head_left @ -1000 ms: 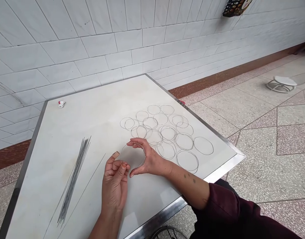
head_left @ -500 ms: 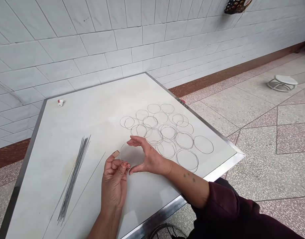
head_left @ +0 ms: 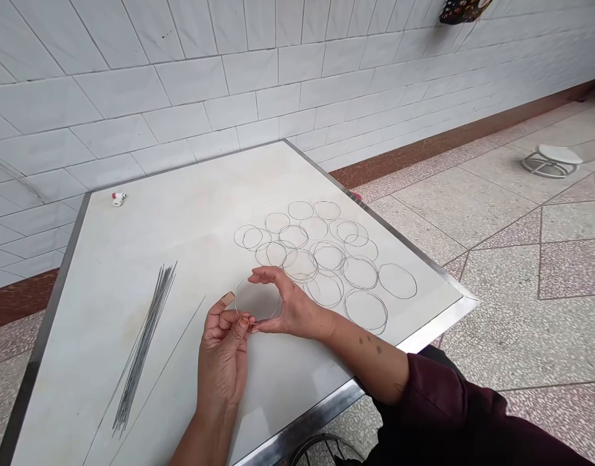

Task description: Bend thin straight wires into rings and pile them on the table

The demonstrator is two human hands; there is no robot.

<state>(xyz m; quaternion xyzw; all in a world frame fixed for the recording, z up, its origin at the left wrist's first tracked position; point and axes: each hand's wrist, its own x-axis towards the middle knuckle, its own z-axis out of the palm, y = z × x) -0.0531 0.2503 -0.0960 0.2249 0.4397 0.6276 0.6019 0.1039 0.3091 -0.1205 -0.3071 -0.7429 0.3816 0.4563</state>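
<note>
Between thumb and fingertips my left hand pinches the lower edge of a thin wire ring. My right hand curves around the ring's right side, fingers at its top and thumb at its bottom near the left fingertips. Part of the ring is hidden behind the fingers. A bandage covers the tip of my left index finger. To the left lies a bundle of straight wires, with a single wire apart from it. Several finished wire rings lie overlapping beyond my right hand.
The white table has a metal edge and stands by a tiled wall. A small red-and-white item lies at its far left corner. A low round stool stands on the floor at right.
The ring has shifted very slightly to the right, and my right thumb has come closer in under it, to the left fingertips. The wires and other rings lie as before.
</note>
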